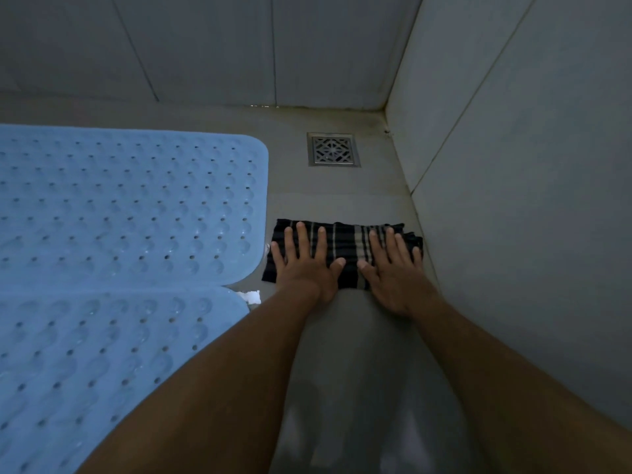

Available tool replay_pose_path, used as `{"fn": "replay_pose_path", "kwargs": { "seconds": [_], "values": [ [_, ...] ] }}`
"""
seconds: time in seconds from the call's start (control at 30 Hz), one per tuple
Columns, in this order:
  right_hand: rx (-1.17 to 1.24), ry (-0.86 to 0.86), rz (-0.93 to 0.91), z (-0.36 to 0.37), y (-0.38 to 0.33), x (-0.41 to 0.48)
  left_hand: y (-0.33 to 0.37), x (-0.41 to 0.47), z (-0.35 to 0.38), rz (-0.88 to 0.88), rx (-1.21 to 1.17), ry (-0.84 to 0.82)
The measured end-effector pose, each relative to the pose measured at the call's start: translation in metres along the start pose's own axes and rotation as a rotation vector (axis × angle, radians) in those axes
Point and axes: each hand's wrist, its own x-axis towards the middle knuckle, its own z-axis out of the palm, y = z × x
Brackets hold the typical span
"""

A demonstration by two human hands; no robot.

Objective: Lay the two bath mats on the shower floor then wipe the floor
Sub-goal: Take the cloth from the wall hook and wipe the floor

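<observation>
Both forearms reach down; left hand (304, 265) and right hand (393, 271) press a cloth (345, 249) flat, fingers (302, 239) spread wide. Mats (130, 206) lie left of them. Wiping is underway; next, push toward the drain (333, 149) ahead.

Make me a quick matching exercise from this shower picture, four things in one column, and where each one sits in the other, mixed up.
Things:
1. blue bath mats
2. drain grate
3. striped cloth
4. white scrap

Places:
A. under both hands, left hand and right hand, flat on it
B. near the far right corner of the floor
C. covering the left part of the floor
D. at the edge where the two mats meet

Pairs: 1-C, 2-B, 3-A, 4-D
</observation>
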Motion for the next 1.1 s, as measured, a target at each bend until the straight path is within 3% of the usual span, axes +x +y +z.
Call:
{"fn": "replay_pose_path", "kwargs": {
  "seconds": [0.6, 1.1],
  "values": [
    [-0.024, -0.129, -0.011, 0.025, -0.002, -0.121, -0.001, -0.116, 0.042, 0.041, -0.029, -0.007],
    [-0.027, -0.205, 0.051, 0.031, -0.017, -0.143, -0.01, -0.114, 0.046, 0.083, -0.07, -0.043]
  ]
}}
